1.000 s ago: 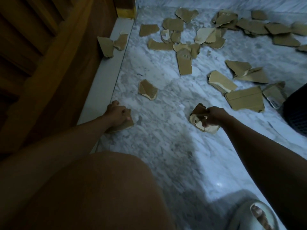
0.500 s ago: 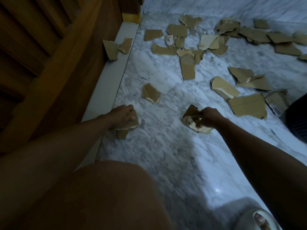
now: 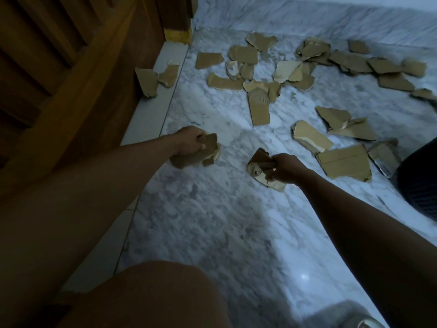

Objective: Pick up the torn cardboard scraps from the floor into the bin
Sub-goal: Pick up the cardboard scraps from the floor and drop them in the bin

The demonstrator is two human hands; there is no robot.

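Since the earlier frame the left hand has left the pale sill beside the wooden door and travelled out over the marble, gathering the small scrap that lay alone there; that spot of floor is now bare. Its fingers are curled tight around a wad of cardboard scraps, several pieces pressed together, presumably so more can be collected before a trip to the bin. The right hand has barely shifted: its fingers clench a second bundle of scraps, layered flat pieces fanning out from the fist, held just above the floor.

Both bundles look like brown corrugated board, stiff but creased, with ragged torn edges showing a paler inner ply. Stacking them flat in the fist probably keeps them from slipping.

Most of the work remains. A scatter of loose scraps lies ahead on the marble floor, a smooth white-and-grey veined surface. Two more pieces rest on the sill against the door. A larger rectangular piece lies just beside the right hand.

At the right edge stands a dark round container, apparently the bin, with a mesh-like wall, near enough to the right arm for an easy drop.
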